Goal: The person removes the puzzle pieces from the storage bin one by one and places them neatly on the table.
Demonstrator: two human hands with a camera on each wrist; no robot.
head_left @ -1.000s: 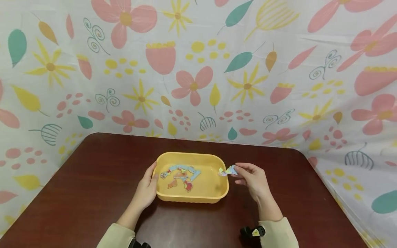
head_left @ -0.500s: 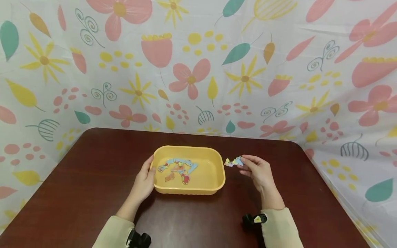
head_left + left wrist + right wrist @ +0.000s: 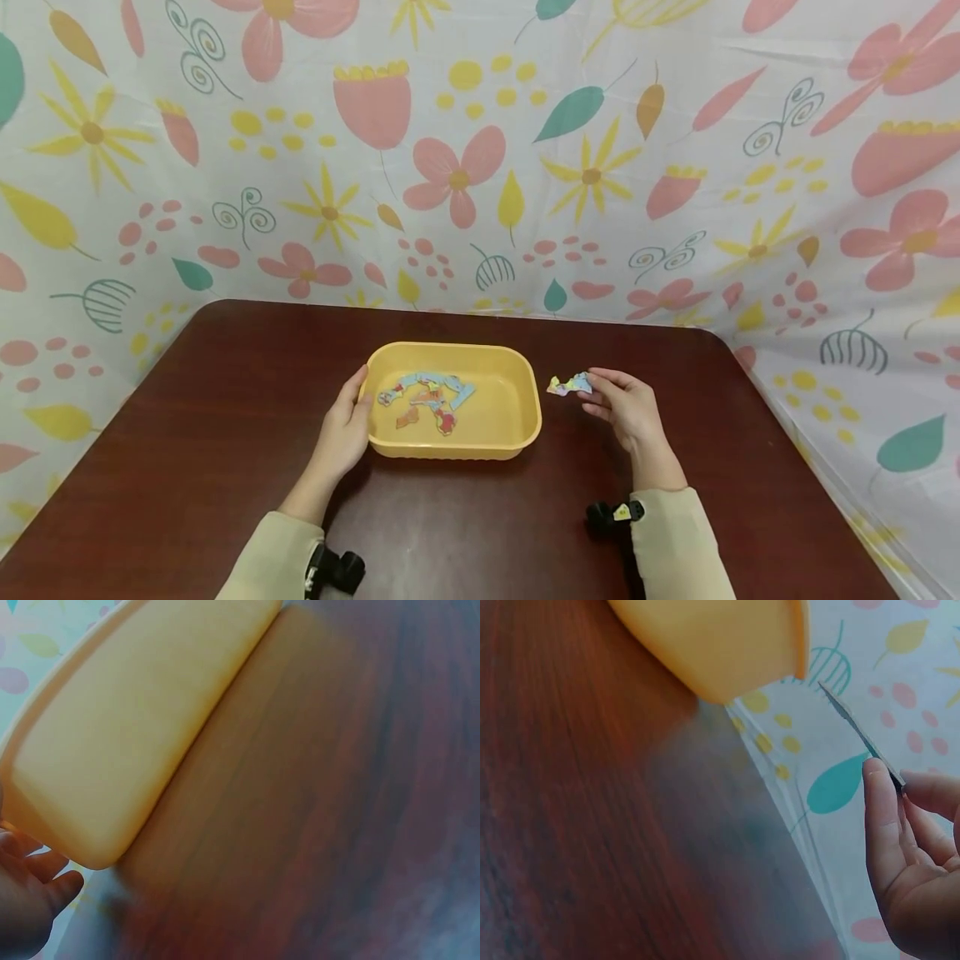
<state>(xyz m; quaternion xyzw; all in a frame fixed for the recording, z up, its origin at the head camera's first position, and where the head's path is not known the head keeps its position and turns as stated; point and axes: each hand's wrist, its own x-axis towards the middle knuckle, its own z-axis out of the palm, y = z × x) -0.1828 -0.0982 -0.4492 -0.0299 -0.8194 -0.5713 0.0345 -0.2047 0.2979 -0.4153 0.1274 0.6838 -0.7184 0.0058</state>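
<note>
Left hand (image 3: 345,427) grips tub (image 3: 495,408); right hand (image 3: 628,414) pinches piece (image 3: 572,384), colourful only in head view.

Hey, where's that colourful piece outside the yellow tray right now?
In the head view, the colourful piece is right of centre, pinched by the right hand, just off the right end of the yellow tray.

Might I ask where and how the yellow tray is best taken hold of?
I'd pinch the yellow tray by the rim at its short right end, coming from the right: it stands up untouched there, while the left hand holds the opposite end. The right hand would probably need to put down the flat piece it pinches first.
</note>
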